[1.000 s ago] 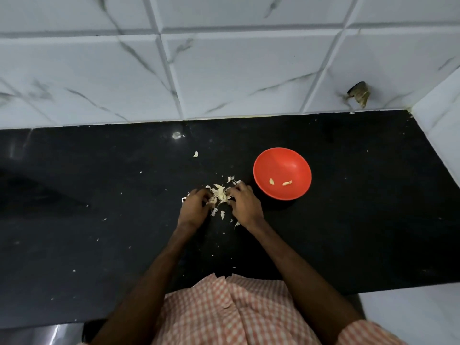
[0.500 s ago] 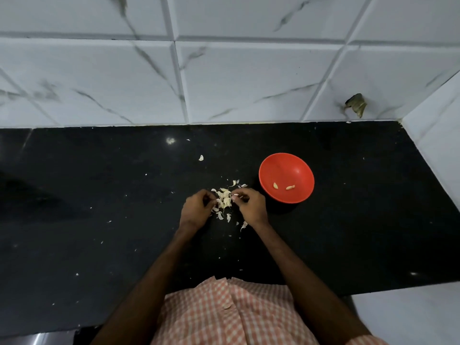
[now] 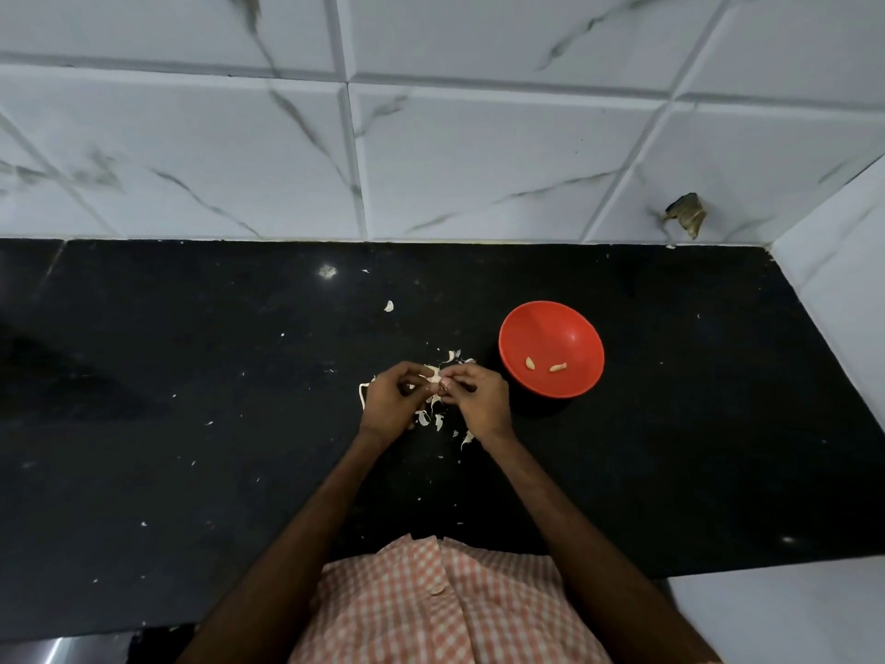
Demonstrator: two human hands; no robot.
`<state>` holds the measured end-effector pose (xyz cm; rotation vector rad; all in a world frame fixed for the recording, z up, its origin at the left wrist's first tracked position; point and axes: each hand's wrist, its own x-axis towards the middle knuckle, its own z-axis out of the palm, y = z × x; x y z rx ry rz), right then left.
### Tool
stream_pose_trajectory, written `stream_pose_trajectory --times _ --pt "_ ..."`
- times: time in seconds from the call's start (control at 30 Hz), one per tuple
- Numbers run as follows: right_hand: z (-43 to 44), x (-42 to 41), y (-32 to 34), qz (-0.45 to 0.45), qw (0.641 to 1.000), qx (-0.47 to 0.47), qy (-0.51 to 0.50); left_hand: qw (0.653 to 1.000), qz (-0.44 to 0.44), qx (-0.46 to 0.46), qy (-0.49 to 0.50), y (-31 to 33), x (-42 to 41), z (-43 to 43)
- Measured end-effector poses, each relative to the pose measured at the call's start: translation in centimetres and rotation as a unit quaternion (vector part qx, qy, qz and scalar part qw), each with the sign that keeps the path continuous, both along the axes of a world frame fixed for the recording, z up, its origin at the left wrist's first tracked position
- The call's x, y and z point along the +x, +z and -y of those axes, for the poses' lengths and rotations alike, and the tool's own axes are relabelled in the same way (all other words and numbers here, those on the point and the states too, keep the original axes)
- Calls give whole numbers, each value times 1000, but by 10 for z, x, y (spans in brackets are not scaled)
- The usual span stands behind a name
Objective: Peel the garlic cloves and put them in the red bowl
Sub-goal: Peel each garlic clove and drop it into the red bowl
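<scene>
Head view, looking down at a black desk flecked with pale crumbs, a person's two bare forearms reaching out from a checked shirt. Furthest left of the grip lies only speckled desk; a single stray flake of skin sits beyond the grip, toward the tiled wall. The left hand is curled, its fingers bent inward, and its grip is clamped on a small pale garlic clove, seemingly to hold it steady. The clove is held between the two hands, just above the desk, and is too small to show how much skin remains. Directly under and just nearer than the grip lies a loose heap of peel scraps, probably there because the peeling is done low over one spot so the waste drops together. The right hand mirrors the left, fingertips pinched together on the same clove, likely picking at its skin. Just right of the grip, close but not touching the right hand, stands the red bowl, kept near, it seems, so a finished clove needs only a short reach. Two peeled cloves lie in its bottom, apart from each other, so the task looks early.
</scene>
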<state>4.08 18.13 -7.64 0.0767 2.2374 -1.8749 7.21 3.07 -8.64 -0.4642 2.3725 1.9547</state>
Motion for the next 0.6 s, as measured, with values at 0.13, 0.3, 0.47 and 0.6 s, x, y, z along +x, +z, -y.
stream_pose_trajectory --times 0.13,0.3,0.47,0.6 --pt "-2 -3 -1 -8 1000 25 12 1000 8 17 20 -1 -2 -2" --pt "-9 -5 -2 -74 978 180 73 999 -4 1 42 -3 -1 -6" --pt "-13 -7 -1 -105 969 199 99 999 -12 -6 34 -2 -1 -13" --pt "-13 -10 0 -114 971 192 88 999 -14 -31 26 0 -1 -18"
